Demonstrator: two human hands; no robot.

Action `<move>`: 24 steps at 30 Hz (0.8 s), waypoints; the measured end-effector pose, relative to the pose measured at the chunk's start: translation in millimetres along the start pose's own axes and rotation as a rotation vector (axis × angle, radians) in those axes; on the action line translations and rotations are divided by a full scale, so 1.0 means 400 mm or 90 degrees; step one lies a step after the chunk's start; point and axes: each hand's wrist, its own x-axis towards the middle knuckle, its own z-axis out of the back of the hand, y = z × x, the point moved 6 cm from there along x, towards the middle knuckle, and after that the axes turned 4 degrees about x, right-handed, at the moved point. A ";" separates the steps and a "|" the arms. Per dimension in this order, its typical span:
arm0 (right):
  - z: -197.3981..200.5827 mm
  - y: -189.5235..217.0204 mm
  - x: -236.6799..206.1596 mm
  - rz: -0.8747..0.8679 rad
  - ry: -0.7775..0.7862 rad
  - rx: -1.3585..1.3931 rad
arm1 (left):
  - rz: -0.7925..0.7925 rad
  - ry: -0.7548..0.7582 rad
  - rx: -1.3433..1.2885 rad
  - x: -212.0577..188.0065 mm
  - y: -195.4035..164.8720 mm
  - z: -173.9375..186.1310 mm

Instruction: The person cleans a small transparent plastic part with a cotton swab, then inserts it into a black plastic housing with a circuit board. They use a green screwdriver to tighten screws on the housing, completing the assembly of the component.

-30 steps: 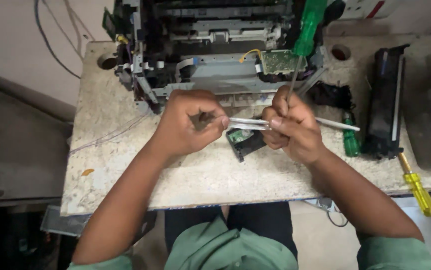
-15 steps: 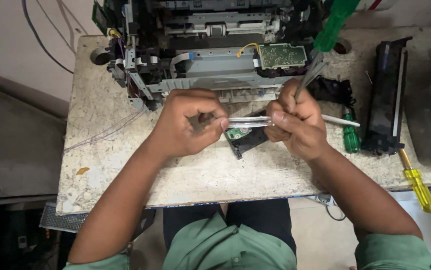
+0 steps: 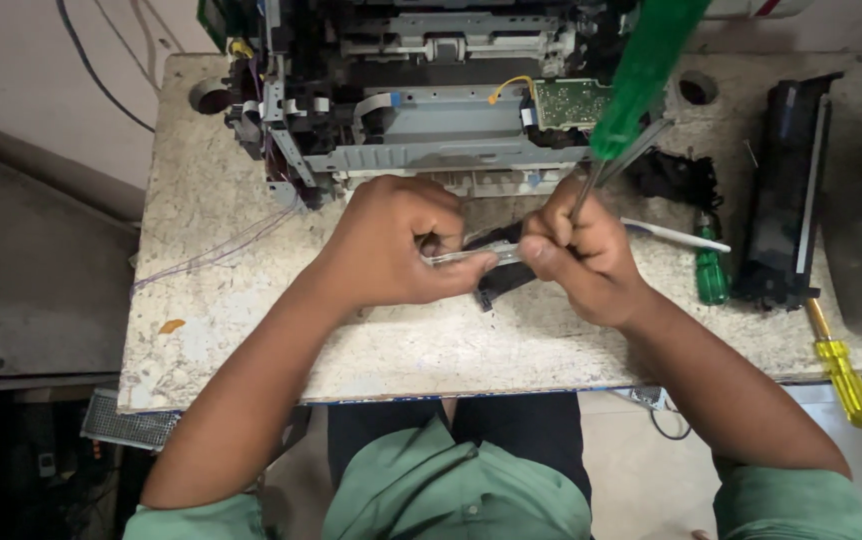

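Note:
My left hand [image 3: 401,245] and my right hand [image 3: 576,255] both grip a thin white rod [image 3: 671,233] held level over the stone table [image 3: 251,320]; its far end sticks out to the right of my right hand. My right hand also holds a green-handled screwdriver [image 3: 641,75], its handle pointing up and away. A small black part [image 3: 501,275] lies under my hands, mostly hidden. Just beyond my hands stands an opened printer chassis [image 3: 431,110] with a green circuit board [image 3: 566,100].
A long black cartridge [image 3: 786,200] lies at the right of the table. A small green screwdriver [image 3: 711,270] lies beside it, and a yellow-handled screwdriver [image 3: 841,370] hangs over the front right edge. Black parts [image 3: 676,175] and thin loose wires [image 3: 211,255] lie on the table too.
My hands have stayed together on the rod. The green screwdriver handle has tilted further up and to the right. The view has shifted slightly.

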 end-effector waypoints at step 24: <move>0.059 0.000 0.037 0.079 -0.027 -0.078 | -0.004 0.023 0.124 0.002 -0.030 0.023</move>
